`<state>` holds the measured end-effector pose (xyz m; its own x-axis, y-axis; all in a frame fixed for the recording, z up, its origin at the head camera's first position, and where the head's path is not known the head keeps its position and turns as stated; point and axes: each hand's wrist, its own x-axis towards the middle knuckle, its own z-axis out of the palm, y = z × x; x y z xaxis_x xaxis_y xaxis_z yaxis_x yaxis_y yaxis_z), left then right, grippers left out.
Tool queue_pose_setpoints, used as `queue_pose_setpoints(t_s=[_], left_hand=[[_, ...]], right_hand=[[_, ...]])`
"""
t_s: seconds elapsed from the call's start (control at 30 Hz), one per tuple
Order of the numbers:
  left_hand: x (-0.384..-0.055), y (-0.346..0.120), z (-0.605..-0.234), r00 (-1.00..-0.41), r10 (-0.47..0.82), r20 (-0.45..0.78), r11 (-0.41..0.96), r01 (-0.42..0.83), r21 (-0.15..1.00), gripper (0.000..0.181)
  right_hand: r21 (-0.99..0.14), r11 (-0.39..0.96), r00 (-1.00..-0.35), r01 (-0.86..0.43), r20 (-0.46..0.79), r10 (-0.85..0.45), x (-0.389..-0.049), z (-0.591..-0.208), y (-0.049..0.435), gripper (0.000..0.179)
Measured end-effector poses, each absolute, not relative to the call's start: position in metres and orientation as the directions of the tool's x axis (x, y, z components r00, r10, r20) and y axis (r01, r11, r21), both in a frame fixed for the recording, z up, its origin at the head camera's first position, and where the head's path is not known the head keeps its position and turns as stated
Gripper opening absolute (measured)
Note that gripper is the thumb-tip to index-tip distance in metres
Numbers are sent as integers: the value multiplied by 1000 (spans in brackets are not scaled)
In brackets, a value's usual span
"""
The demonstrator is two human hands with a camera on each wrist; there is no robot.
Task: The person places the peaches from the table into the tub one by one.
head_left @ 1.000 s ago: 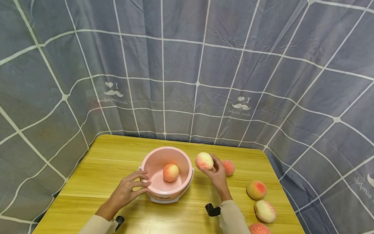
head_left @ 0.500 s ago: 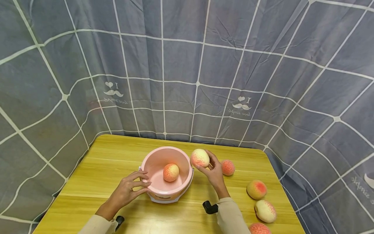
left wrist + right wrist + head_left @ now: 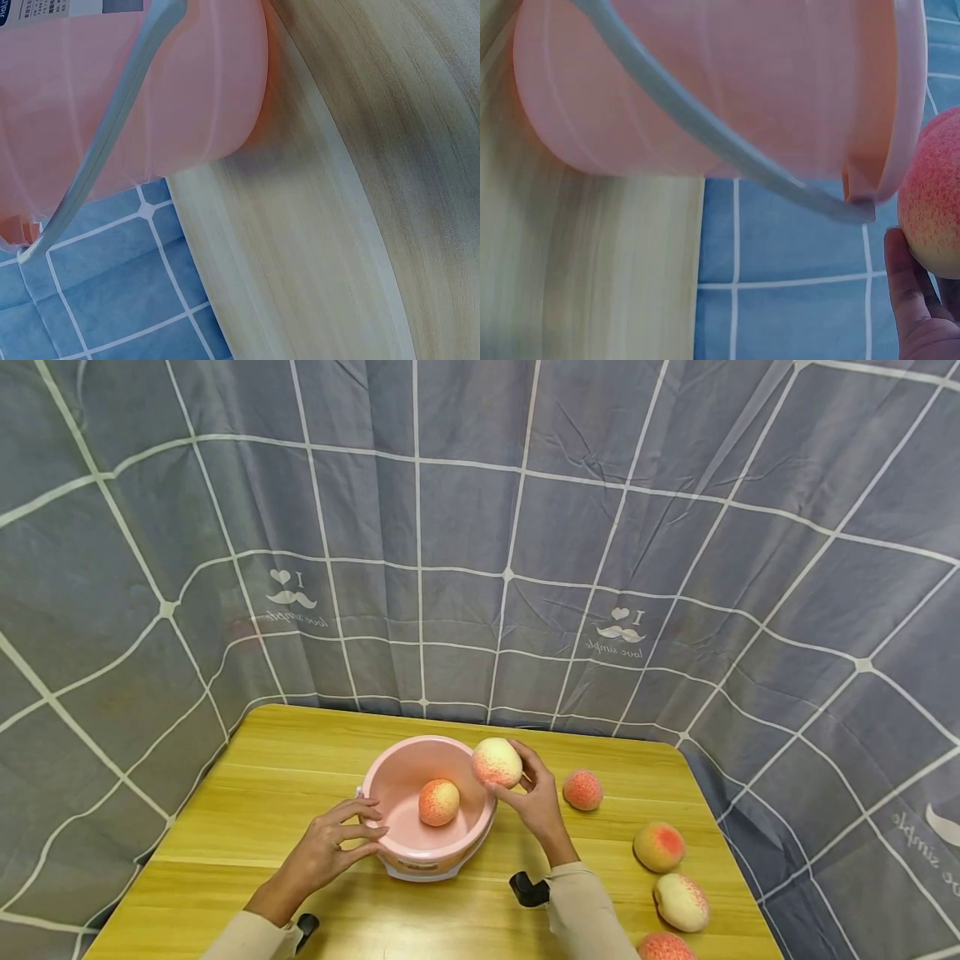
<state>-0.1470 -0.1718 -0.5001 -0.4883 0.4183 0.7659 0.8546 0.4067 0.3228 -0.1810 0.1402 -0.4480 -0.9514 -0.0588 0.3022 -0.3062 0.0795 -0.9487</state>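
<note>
A pale peach with pink speckles (image 3: 497, 762) is held by my right hand (image 3: 534, 795), between thumb and fingers, at the right rim of a pink bucket (image 3: 429, 853). From the right wrist view, the peach (image 3: 934, 195) appears just beyond the bucket's rim, with fingertips beneath it. My left hand (image 3: 330, 843) holds the bucket's left rim, its fingertips lying over the edge. Inside, on the bottom, lies an orange-yellow peach (image 3: 438, 802). The left wrist view shows the bucket wall (image 3: 187, 90) and grey handle (image 3: 112, 127); the left hand is out of that picture.
Right of the bucket sits a red peach (image 3: 583, 790). Farther along the table's right side are a yellow peach with a red patch (image 3: 659, 847), a cream one (image 3: 681, 902) and another red one (image 3: 666, 947). A grey checked curtain (image 3: 465, 610) surrounds the wooden table (image 3: 300, 760).
My right hand has carried the pale peach leftward and slightly up, from beside the bucket to its right rim. The left hand and bucket have stayed put.
</note>
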Motion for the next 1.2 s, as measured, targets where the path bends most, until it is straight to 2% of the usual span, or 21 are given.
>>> queue_pose_setpoints(t_s=[0.47, 0.8, 1.2], left_hand=[[-146, -172, -501, -496, 417, 762, 410, 851, 329, 28], [-148, -172, -502, -477, 411, 777, 396, 861, 319, 24], [-148, -171, -501, -484, 412, 772, 398, 858, 325, 29]], right_hand=[[-940, 125, -941, -317, 296, -164, -176, -445, 123, 66], [-929, 175, -927, -325, 277, -254, -171, -441, 115, 66], [-913, 152, -885, -379, 310, -346, -173, -446, 110, 68]])
